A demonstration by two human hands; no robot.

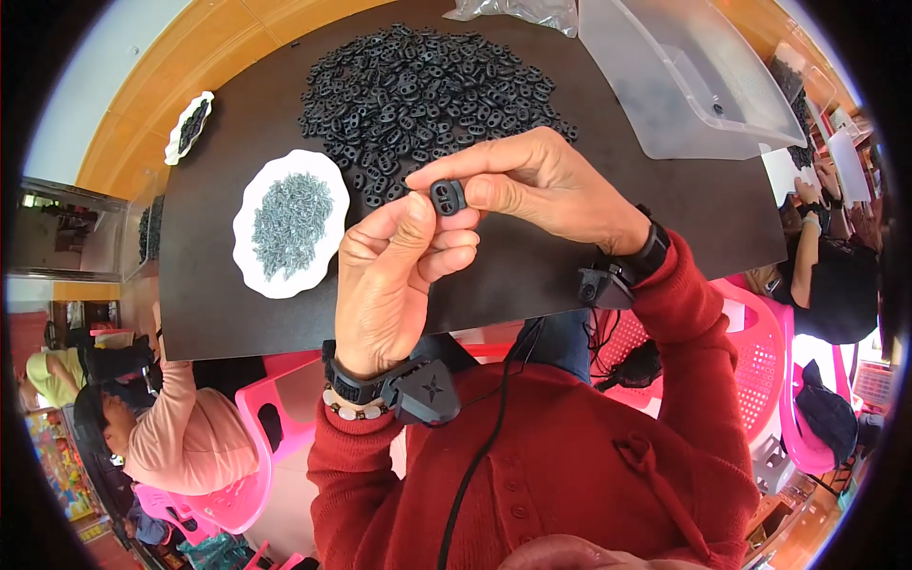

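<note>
A small black two-hole cord lock (447,198) is held up above the table between my fingertips. My left hand (382,275) grips it from below and the left, thumb and fingers closed on its edge. From the right, my right hand (560,190) pinches the same piece between thumb and forefinger. Just beyond my hands spreads a large heap of similar black pieces (418,90). To the left of my left hand stands a white scalloped dish (249,271) holding many small metal springs (290,218).
A translucent plastic bin (684,123) sits at the table's far right, beside a clear bag (518,11). Another white dish (174,150) with dark parts is at the far left. People sit on both sides, one in a pink top (195,432), near pink chairs (261,408).
</note>
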